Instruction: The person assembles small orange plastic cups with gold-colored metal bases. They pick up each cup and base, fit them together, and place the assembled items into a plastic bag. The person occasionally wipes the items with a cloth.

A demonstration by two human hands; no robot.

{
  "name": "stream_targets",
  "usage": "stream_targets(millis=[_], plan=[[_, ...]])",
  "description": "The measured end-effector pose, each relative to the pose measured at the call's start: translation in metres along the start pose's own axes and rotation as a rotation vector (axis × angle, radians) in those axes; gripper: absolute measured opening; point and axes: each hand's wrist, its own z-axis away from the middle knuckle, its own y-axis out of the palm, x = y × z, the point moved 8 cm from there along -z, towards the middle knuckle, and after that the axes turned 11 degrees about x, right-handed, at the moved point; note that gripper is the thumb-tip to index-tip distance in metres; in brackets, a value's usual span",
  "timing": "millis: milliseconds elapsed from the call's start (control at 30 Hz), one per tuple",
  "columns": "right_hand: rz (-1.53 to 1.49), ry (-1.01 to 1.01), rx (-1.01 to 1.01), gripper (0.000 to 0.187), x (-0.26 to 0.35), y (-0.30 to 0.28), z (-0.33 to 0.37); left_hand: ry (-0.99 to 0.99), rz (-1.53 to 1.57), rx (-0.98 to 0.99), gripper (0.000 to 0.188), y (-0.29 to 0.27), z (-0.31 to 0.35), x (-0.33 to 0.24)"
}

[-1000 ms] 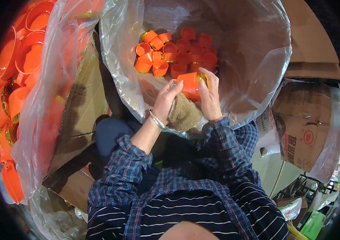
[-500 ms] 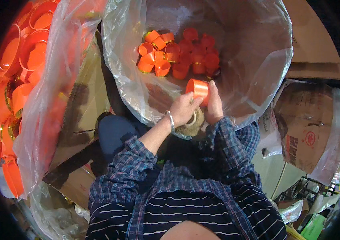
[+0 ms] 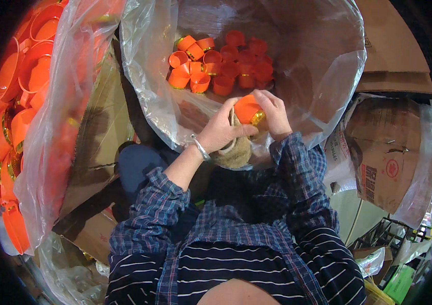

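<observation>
Between my two hands is an orange cup (image 3: 247,108), tilted, with a gold band showing near my fingers. My right hand (image 3: 276,113) closes on it from the right, fingers over its upper side. My left hand (image 3: 219,128) is closed round a brown cloth (image 3: 236,154) and presses part of it against the cup's left side; the rest hangs below. Just beyond, more small orange cups (image 3: 222,85), several with gold bands, lie heaped inside a large container lined with a clear plastic bag (image 3: 148,84).
On the left, bigger orange cups (image 3: 35,66) fill another clear plastic bag (image 3: 55,132). A cardboard flap (image 3: 94,122) stands between the two bags. Cardboard boxes (image 3: 386,152) are at the right, with a black wire rack (image 3: 384,236) and a green packet (image 3: 400,284) at lower right.
The cup has been turned in my hands, so its gold band now shows. The cloth has come up against it, and my left hand has shifted up and left.
</observation>
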Motion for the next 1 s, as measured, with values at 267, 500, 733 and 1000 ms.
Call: stream_targets(millis=[267,500,733,1000], plan=[[0.775,-0.540,0.018,0.027,0.046,0.031,0.018,0.002,-0.399,-0.139,0.071,0.002,0.004,-0.007],[0.828,-0.407,0.024,0.025,0.036,0.034,0.015,-0.076,-0.391,-0.141,0.070,-0.001,0.009,0.000],[0.039,-0.287,-0.285,0.030,-0.003,-0.016,0.020,0.002,-0.366,-0.103,0.079,0.002,0.005,-0.012],[0.680,-0.421,-0.075,0.025,0.024,0.018,0.028,-0.055,-0.443,-0.106,0.068,0.005,0.003,-0.003]])
